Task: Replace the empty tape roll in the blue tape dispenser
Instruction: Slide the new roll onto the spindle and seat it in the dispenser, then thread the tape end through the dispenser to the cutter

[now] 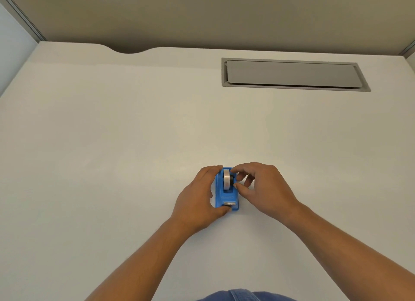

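On a plain white desk (112, 143) with a grey hatch (292, 75), the blue tape dispenser (226, 196) stands; left hand (199, 199) grips it, right hand (262, 188) pinches its tape roll (227, 180).

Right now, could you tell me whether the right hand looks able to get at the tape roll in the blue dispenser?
Probably yes: the right hand is already beside the tape roll, whose top stands exposed.

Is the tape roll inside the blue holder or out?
Inside. The tape roll stands upright in the blue holder's slot, between both hands.
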{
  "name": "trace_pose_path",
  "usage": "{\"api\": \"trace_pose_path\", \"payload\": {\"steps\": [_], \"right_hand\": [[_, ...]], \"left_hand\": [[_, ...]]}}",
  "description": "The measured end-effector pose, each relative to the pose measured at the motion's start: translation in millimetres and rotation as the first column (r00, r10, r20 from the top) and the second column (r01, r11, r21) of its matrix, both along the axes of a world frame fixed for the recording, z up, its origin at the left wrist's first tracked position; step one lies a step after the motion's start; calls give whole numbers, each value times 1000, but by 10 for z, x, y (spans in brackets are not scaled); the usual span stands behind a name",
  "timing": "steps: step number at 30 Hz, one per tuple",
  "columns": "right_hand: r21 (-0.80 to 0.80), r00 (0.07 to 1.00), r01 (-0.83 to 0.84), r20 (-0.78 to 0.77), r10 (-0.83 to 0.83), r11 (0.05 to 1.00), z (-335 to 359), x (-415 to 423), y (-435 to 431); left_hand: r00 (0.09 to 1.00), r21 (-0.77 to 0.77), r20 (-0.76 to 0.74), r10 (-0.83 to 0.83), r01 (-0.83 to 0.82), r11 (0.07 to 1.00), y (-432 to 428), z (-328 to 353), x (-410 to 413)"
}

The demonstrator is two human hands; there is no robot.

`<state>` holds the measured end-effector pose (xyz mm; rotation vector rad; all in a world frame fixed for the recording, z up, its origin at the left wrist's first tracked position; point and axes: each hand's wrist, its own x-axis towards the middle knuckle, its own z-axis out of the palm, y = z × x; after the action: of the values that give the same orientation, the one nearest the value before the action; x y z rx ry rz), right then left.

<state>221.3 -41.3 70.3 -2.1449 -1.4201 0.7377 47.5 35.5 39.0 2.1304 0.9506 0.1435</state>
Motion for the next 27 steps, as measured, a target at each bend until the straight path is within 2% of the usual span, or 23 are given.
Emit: {"api": "trace_pose_path", "payload": {"steps": [8, 13, 16, 27], "right_hand": [[46, 1000, 17, -17, -16, 999, -33, -87, -166], [60, 999, 36, -11, -36, 998, -40, -168, -181], [66, 999, 47, -13, -46, 997, -35, -187, -168], [68, 995, 67, 74, -72, 995, -84, -239, -107]], "left_hand": [[999, 59, 44, -8, 6, 998, -78, 58, -14], [1000, 102, 4, 22, -22, 995, -28, 158, 17], [1000, 140, 19, -22, 20, 990, 39, 267, 6], [997, 400, -49, -58, 73, 914, 142, 421, 96]]}}
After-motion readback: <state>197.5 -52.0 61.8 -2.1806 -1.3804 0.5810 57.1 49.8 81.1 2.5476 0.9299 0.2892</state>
